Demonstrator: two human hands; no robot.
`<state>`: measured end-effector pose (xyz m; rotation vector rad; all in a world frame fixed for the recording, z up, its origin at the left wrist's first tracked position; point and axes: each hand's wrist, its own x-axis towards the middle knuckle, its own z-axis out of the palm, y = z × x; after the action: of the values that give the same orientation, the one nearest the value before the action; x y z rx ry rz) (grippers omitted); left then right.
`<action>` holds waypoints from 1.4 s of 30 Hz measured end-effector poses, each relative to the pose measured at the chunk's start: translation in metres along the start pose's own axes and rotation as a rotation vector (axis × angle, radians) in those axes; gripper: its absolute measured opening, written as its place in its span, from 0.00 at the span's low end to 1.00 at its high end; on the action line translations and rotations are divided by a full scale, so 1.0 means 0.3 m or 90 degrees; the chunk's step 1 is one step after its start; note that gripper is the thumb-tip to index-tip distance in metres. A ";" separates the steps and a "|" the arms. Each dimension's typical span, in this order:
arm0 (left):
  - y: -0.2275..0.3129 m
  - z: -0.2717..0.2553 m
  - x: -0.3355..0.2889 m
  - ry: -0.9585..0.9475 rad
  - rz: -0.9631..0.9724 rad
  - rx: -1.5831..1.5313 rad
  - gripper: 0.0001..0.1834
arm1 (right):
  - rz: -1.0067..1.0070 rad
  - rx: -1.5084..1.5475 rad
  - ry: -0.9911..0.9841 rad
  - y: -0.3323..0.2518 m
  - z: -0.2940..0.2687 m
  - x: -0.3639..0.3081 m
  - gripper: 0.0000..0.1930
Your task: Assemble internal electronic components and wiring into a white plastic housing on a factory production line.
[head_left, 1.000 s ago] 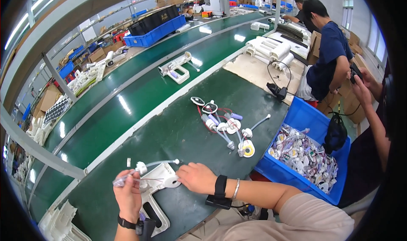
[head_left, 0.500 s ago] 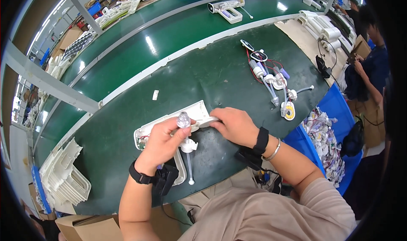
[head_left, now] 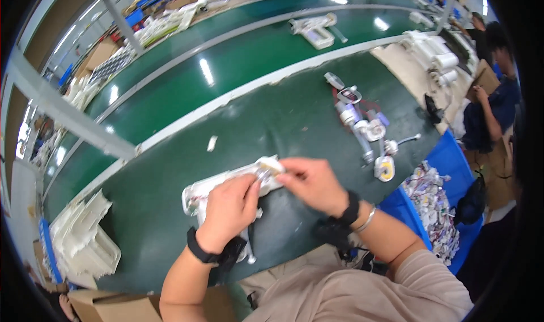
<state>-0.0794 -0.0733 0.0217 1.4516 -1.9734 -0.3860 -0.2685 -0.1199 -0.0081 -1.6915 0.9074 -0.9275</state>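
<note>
A white plastic housing half (head_left: 218, 181) lies on the green bench in front of me, with small wires inside its left end. Over its middle, my left hand (head_left: 231, 206) is closed on a nozzle-and-tube assembly. The assembly's thin pale tube (head_left: 251, 248) sticks out below the palm, while its upper part is mostly covered by my fingers. My right hand (head_left: 314, 185) pinches the edge of a round white disc (head_left: 271, 164) at the housing's right end. The disc's yellowish side shows, and motion blurs the details there.
Wired pump parts (head_left: 371, 129) lie to the right, near a blue bin (head_left: 419, 206) full of similar pieces. Stacked white shells (head_left: 85, 234) sit at the left. Another white housing (head_left: 314, 30) rests on the far green belt. A person (head_left: 490, 112) is at the right.
My right hand has tilted the disc, bringing its yellowish side into view. My left hand has turned and lowered over the housing, so the clear nozzle no longer stands up above the fingers.
</note>
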 end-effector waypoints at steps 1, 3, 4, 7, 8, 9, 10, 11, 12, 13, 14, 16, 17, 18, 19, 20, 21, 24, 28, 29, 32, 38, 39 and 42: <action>0.005 0.007 -0.005 0.018 -0.005 0.007 0.04 | -0.133 -0.152 0.075 -0.008 0.016 -0.009 0.13; -0.008 0.014 -0.018 0.031 -0.015 0.019 0.05 | -0.244 -0.301 0.094 -0.003 0.041 -0.002 0.09; -0.012 0.020 -0.024 0.022 -0.031 -0.023 0.05 | -0.261 -0.227 0.086 0.011 0.059 -0.003 0.13; -0.003 0.009 -0.025 -0.023 -0.034 -0.028 0.04 | -0.279 -0.206 0.058 0.014 0.111 -0.019 0.21; -0.011 0.010 -0.027 -0.026 -0.040 -0.025 0.05 | -0.316 -0.259 0.076 0.017 0.113 -0.012 0.21; -0.015 0.012 -0.031 -0.028 -0.052 -0.022 0.07 | -0.315 -0.262 0.077 0.014 0.113 -0.006 0.21; -0.017 0.005 -0.034 -0.029 -0.053 -0.025 0.07 | -0.334 -0.317 0.074 0.009 0.112 0.004 0.20; -0.017 -0.011 -0.036 -0.049 -0.009 0.009 0.08 | -0.350 -0.370 0.070 0.007 0.109 0.009 0.20; -0.015 -0.036 -0.035 -0.069 0.031 0.043 0.10 | -0.347 -0.367 0.066 0.007 0.107 0.014 0.20; 0.002 -0.084 -0.023 -0.127 0.046 0.055 0.13 | -0.336 -0.420 0.067 0.010 0.100 0.022 0.18; -0.028 -0.107 -0.035 -0.092 0.035 0.038 0.15 | -0.323 -0.471 0.067 0.014 0.093 0.031 0.17; -0.102 -0.204 -0.067 -0.042 0.052 0.142 0.25 | -0.277 -0.567 0.052 0.000 0.080 0.057 0.14; -0.146 -0.218 -0.079 -0.059 0.062 0.202 0.30 | -0.239 -0.590 0.021 -0.010 0.061 0.070 0.14; -0.202 -0.205 -0.093 -0.081 0.069 0.260 0.35 | -0.218 -0.590 0.024 0.008 0.039 0.087 0.14; -0.245 -0.182 -0.116 -0.145 0.035 0.287 0.42 | -0.184 -0.590 0.007 0.012 0.022 0.102 0.14; -0.285 -0.166 -0.128 -0.157 0.064 0.293 0.43 | -0.114 -0.527 0.008 0.001 0.003 0.128 0.14; -0.276 -0.145 -0.101 -0.158 0.094 0.272 0.45 | -0.066 -0.455 0.022 0.032 -0.036 0.151 0.14; -0.235 -0.126 -0.097 -0.198 0.014 0.292 0.47 | -0.009 -0.405 -0.090 0.020 -0.082 0.204 0.16; -0.217 -0.105 -0.128 -0.193 -0.024 0.327 0.47 | 0.109 -0.361 -0.194 -0.023 -0.086 0.192 0.17; -0.213 -0.093 -0.129 -0.171 -0.035 0.330 0.47 | 0.165 -0.329 -0.215 -0.026 -0.087 0.188 0.17; -0.205 -0.084 -0.145 -0.145 -0.041 0.335 0.47 | 0.028 -0.440 -0.168 0.021 -0.071 0.153 0.18; -0.207 -0.079 -0.155 -0.119 -0.033 0.347 0.47 | 0.057 -0.516 -0.069 0.036 -0.010 0.110 0.16; -0.207 -0.078 -0.152 -0.118 -0.037 0.339 0.48 | 0.059 -0.518 -0.073 0.029 0.008 0.099 0.16; -0.201 -0.074 -0.149 -0.118 -0.046 0.335 0.48 | 0.134 -0.575 -0.053 0.032 0.033 0.089 0.16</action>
<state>-0.0126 -0.0494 -0.0114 1.8668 -2.2884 -0.0243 -0.2495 -0.1422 -0.0152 -2.2810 1.5515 -0.2853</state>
